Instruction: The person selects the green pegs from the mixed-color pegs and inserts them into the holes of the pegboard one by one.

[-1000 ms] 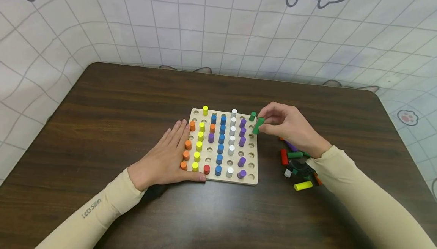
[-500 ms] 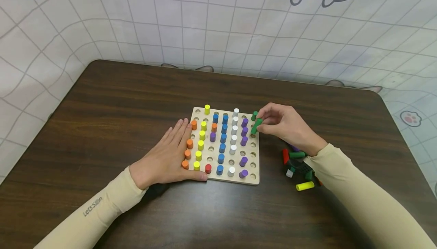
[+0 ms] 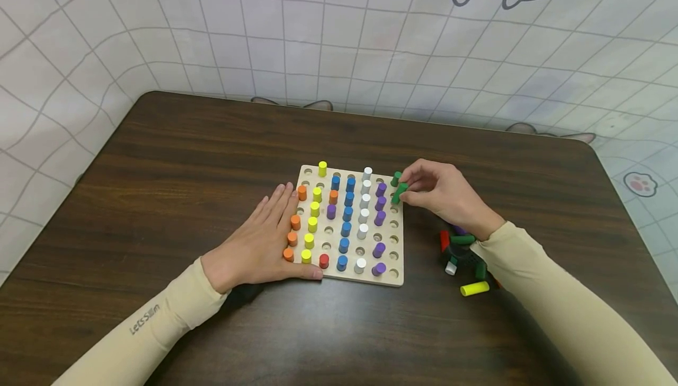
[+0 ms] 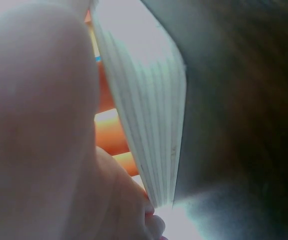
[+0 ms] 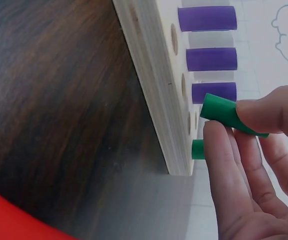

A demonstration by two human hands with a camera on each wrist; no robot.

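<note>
A square wooden pegboard (image 3: 389,280) lies on the table, holding several upright coloured pegs in rows. My left hand (image 3: 259,243) rests along its left side with straight fingers, its thumb along the near edge. In the left wrist view the board's layered edge (image 4: 149,110) shows beside the fingers (image 4: 111,132). My right hand (image 3: 447,195) pinches a tilted green peg (image 5: 226,111) between thumb and fingers, over the board's right-hand column near the far corner. The peg's lower end seems slightly apart from the board. Another green peg (image 3: 396,178) stands just beyond it.
Loose pegs, among them a yellow peg (image 3: 474,289) and a red peg (image 3: 444,240), lie right of the board, partly hidden under my right forearm and a black object (image 3: 464,258). A grid-patterned cloth (image 3: 339,39) rises behind the dark table (image 3: 185,156).
The green peg dipped toward the right-hand column, then rose slightly, staying in my right hand's pinch. My left hand keeps its place on the board. The head view has shifted a little.
</note>
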